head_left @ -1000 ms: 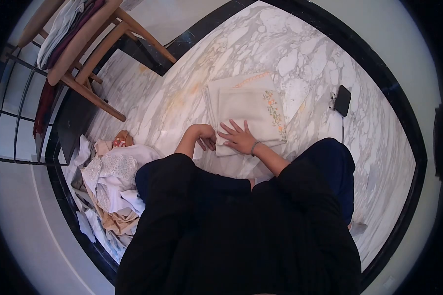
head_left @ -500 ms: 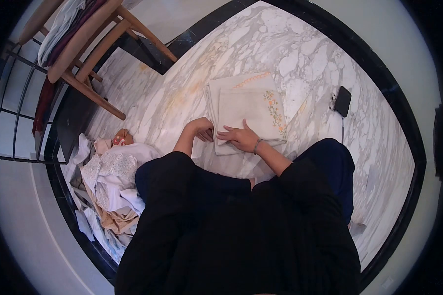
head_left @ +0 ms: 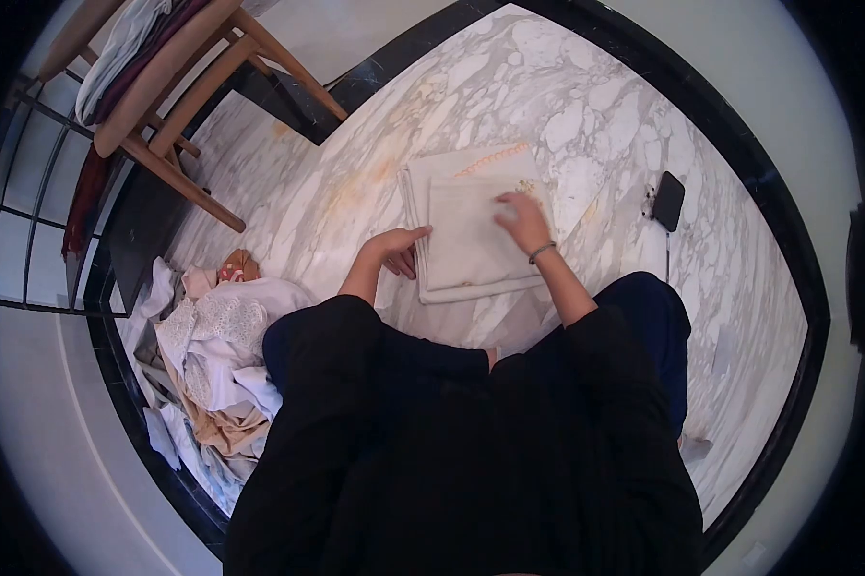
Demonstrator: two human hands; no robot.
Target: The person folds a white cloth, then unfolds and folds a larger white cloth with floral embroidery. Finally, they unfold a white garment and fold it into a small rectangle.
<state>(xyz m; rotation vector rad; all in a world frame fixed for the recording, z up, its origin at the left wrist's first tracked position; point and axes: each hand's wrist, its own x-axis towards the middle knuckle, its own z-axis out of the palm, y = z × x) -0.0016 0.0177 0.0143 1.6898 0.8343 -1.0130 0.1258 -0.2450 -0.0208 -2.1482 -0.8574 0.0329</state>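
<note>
Folded beige cloths (head_left: pixel 471 230) lie stacked on the marble floor in front of me, the smaller top one over a larger one with an orange scalloped edge. At the stack's left edge is my left hand (head_left: pixel 395 252), its thumb stretched onto the cloth and its fingers apart beside it. Over the right part of the top cloth is my right hand (head_left: pixel 525 225), slightly blurred, fingers bent and apart with nothing in them. It hides much of the floral embroidery (head_left: pixel 528 186).
A heap of white and tan clothes (head_left: pixel 223 350) lies at the left by my knee. Behind it stand a wooden chair (head_left: pixel 178 182) and a black wire rack (head_left: pixel 34 226). On the right, a black phone (head_left: pixel 668 201) rests on a holder.
My right hand has moved right and away from me, from the top cloth's left part to its embroidered side. My left thumb now reaches onto the stack's edge.
</note>
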